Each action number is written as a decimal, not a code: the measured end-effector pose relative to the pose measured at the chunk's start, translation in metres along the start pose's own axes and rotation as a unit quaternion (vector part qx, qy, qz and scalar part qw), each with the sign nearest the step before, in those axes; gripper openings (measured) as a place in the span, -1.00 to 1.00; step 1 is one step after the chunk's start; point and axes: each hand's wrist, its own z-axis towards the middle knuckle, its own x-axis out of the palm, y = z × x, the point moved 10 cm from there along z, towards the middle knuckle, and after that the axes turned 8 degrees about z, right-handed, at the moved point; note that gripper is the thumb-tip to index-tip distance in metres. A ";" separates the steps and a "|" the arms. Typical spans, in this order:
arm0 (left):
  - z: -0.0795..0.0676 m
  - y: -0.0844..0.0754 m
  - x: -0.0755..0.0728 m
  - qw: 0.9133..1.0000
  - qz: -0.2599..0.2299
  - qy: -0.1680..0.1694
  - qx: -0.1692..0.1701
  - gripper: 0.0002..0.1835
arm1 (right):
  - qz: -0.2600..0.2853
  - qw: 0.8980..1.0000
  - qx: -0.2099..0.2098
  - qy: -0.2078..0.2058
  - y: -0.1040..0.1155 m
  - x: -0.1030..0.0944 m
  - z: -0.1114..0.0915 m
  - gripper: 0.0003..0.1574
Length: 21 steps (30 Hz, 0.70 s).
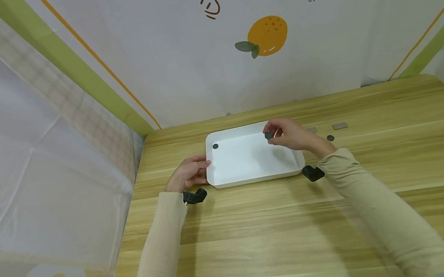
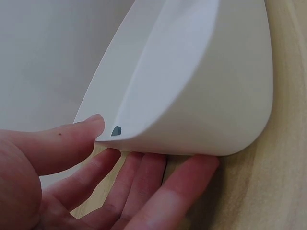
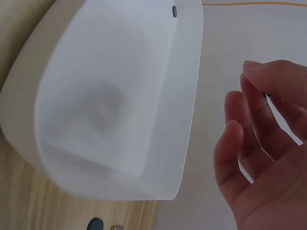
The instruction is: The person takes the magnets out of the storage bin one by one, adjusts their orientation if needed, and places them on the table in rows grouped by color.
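Note:
A white rectangular tray (image 1: 256, 180) lies on the wooden table. At its left end my left hand (image 1: 192, 171) holds it, thumb (image 2: 88, 132) at the rim and fingers against the outer wall. One small dark round disc (image 1: 215, 146) sits inside, near the back left corner. Over the tray's back right part, my right hand (image 1: 290, 134) pinches another dark round disc (image 1: 268, 136) between thumb and fingertips. In the right wrist view the fingers mostly hide this disc, and the hand's shadow falls on the tray floor.
Right of the tray another dark disc (image 1: 330, 138) lies on the table. Behind it are two small grey rectangular pieces (image 1: 340, 125), one partly hidden by my right hand. A white printed cloth (image 1: 177, 68) hangs along the table's back edge.

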 end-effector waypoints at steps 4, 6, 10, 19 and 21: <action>0.000 0.000 0.000 1.000 -0.001 0.001 0.002 -0.49 | 0.008 1.000 0.000 -0.004 -0.004 -0.005 -0.003 -0.70; 0.000 0.000 0.000 1.000 -0.003 0.002 0.001 -0.48 | 0.012 1.000 0.000 -0.007 -0.006 -0.007 -0.005 -0.71; 0.000 0.000 0.000 1.000 -0.002 0.003 -0.001 -0.48 | 0.011 1.000 0.002 -0.014 -0.011 -0.013 -0.008 -0.72; 0.000 0.000 0.000 1.000 0.003 0.000 -0.002 -0.47 | 0.010 1.000 0.016 -0.025 -0.027 -0.028 -0.017 -0.71; 0.000 0.000 0.000 1.000 0.005 -0.001 -0.001 -0.47 | 0.007 0.999 0.021 -0.028 -0.031 -0.031 -0.019 -0.71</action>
